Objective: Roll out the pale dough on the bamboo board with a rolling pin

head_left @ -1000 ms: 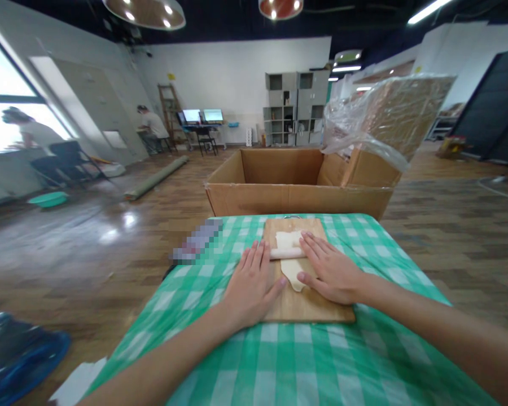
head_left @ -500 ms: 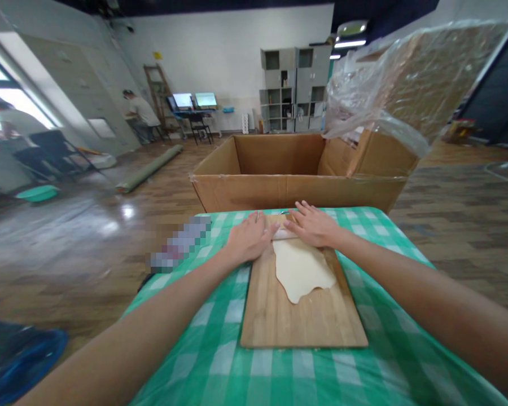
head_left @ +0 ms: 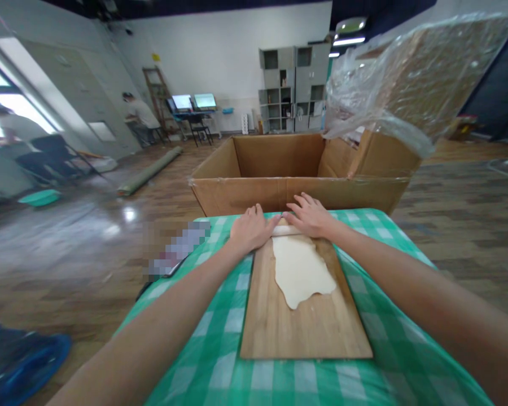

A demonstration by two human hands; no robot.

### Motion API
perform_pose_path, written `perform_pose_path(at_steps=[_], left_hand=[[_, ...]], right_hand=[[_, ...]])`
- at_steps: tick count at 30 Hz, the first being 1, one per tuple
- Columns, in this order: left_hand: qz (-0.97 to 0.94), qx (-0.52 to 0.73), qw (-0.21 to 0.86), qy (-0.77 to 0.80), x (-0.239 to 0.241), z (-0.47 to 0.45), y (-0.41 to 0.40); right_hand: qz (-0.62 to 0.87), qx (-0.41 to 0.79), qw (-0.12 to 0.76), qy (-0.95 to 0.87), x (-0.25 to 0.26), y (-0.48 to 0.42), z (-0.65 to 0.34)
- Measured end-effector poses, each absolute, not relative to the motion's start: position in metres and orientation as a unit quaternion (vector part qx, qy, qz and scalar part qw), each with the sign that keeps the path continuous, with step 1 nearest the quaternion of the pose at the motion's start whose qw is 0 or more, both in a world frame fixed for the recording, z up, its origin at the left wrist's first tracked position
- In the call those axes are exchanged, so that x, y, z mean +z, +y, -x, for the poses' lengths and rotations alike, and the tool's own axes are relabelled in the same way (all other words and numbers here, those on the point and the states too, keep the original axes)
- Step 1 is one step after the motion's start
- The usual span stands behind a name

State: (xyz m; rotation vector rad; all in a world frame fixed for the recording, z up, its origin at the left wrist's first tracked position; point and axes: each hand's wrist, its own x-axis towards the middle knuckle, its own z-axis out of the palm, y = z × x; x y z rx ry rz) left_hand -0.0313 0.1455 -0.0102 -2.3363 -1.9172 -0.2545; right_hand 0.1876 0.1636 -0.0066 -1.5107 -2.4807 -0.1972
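Observation:
A pale rolling pin [head_left: 286, 230] lies across the far end of a wooden cutting board [head_left: 305, 334], and its ends are hidden under my hands. My left hand [head_left: 251, 229] presses on its left part, fingers stretched forward and thumb pointing inward. On the right part rests my right hand [head_left: 310, 216], palm down with the fingers spread. A thin, uneven sheet of dough [head_left: 301, 270] extends from the pin toward me, its near edge wavy. Any dough beyond the pin is hidden by the hands.
A green-and-white checked cloth [head_left: 220, 338] covers the table under the board. A large open cardboard box [head_left: 288, 192] stands just past the far edge. A blurred-out item [head_left: 182, 248] lies at the table's left edge. Two people are in the background at left.
Both hands have moved slightly farther from me with the rolling pin, and the right fingers are lifted a bit more. The dough keeps about the same outline.

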Motion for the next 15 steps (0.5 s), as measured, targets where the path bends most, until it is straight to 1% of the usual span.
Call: perform_pose_path(at_steps=[5,9,15], left_hand=[[0.78,-0.095,0.085,-0.613,-0.016,0.033,0.114],[0.783,-0.106,0.076,-0.608,-0.011,0.033,0.085],[0.821,-0.1,0.078,-0.557,-0.004,0.046,0.032]], right_hand=[[0.503,-0.089,0.125,-0.85,-0.01,0.126,-0.188],[0.499,-0.066,0.124,-0.855,-0.008,0.089,-0.186],[0.466,-0.035,0.114,-0.877,-0.001,0.023,-0.185]])
